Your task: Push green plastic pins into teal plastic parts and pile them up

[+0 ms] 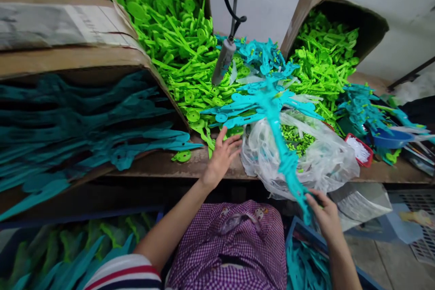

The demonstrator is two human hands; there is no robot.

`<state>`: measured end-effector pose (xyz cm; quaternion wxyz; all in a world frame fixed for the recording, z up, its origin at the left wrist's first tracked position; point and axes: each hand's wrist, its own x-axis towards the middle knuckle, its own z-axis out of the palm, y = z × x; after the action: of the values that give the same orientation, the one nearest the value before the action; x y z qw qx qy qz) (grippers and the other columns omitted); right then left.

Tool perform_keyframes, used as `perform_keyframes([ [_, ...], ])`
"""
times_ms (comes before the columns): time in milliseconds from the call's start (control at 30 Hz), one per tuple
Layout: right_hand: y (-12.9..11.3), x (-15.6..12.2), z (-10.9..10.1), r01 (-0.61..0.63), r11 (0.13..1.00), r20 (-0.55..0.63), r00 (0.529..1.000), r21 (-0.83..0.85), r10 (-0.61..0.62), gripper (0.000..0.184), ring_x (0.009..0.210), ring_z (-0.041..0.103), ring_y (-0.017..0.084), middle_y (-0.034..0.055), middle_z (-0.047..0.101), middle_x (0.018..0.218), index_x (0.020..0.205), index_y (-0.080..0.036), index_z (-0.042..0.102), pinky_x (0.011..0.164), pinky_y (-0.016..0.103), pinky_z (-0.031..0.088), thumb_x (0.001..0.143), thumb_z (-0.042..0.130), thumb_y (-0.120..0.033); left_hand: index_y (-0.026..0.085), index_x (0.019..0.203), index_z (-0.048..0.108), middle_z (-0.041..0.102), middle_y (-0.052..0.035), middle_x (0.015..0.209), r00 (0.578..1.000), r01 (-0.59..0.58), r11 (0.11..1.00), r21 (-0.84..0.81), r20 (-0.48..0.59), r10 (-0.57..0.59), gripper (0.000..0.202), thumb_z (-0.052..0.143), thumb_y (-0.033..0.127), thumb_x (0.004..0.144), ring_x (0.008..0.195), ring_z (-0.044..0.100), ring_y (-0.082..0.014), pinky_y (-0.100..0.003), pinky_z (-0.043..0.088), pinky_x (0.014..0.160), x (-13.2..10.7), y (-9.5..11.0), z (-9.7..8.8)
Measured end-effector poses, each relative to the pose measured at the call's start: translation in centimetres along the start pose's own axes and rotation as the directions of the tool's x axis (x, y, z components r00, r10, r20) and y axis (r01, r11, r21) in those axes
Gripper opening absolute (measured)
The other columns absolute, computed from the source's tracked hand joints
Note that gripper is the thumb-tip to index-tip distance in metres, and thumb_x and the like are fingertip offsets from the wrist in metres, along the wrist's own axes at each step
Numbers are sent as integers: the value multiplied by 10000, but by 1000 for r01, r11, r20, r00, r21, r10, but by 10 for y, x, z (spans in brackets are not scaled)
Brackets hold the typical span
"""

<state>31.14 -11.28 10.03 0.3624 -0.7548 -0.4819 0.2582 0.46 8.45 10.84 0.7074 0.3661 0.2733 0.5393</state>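
My left hand (219, 161), right hand (324, 217): two. Held teal piece (282, 145): one. Cardboard boxes (68, 61): three. Hanging grey tool (224, 61): one. Front plastic bag (260, 147): one. Red tray (367, 161) with white bits (357, 148): one. Blue bowl (390, 139): one. Blue bins (307, 230): at least two. Green parts (170, 22), other teal parts (260, 56): too many to count.

A cardboard box (68, 65) holding stacked pieces (129, 138) stands left on the workbench (170, 165). Behind it, rightward, loose parts (176, 45) spill forward, a hanging tool (224, 61) above them. Centre, at the near edge, sits a plastic bag (329, 170) of small bits (295, 139); a long piece (287, 158) stretches over it to the person's right hand (324, 213). Far right, a second box (299, 16) spills its load; a tray (369, 159) and bowl (394, 142) lie right of the bag. Below, one crate (159, 214) sits left, another crate (306, 228) right.
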Motion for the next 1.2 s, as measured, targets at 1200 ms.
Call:
perform_keyframes([
  [1200,-178,316,127,731,366,500,669,-576,-550,513,1089,584,318,156,645,1188,1296,-175,569,964,424,402,878,649,-462,207,1290,631,637,-146,1277,887,-368,-152,917,396,237,421,529,190,882,1339,479,-323,-529,352,1123,-18,-122,-76],
])
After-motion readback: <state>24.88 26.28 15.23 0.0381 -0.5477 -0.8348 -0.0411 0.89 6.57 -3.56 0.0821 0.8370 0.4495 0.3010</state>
